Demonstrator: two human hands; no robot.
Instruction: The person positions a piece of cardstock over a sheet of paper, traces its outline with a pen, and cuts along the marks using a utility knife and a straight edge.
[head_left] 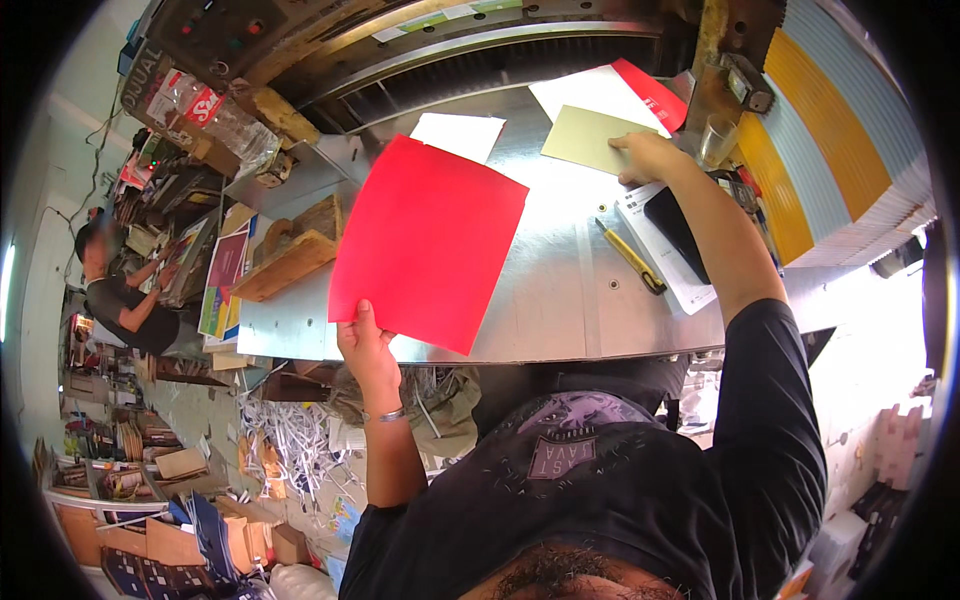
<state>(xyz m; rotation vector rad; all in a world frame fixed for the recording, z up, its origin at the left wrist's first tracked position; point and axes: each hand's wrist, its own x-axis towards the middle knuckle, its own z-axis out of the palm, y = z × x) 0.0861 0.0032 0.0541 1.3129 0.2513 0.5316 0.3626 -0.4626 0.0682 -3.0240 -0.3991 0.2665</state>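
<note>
My left hand [370,352] grips the lower left edge of a bright red sheet [425,245], thumb on top. The sheet is tilted over the front of a metal table [560,310] and partly covers a white paper [462,134]. Farther right, my right hand [652,158] pinches the right edge of a beige card [590,138]; some fingertips are hidden. Behind that card lie a white sheet [580,92] and a red printed sheet [652,92]. Beneath my right forearm, a dark phone [677,232] rests on a white pad [640,212], beside a yellow cutter knife [632,257].
A wooden block with a handle [290,262] stands at the table's left, a plastic bottle [225,120] behind it. A drinking glass [716,142] and a tall paper stack [840,140] are at right. A machine [480,50] spans the back. Another person [130,300] works far left.
</note>
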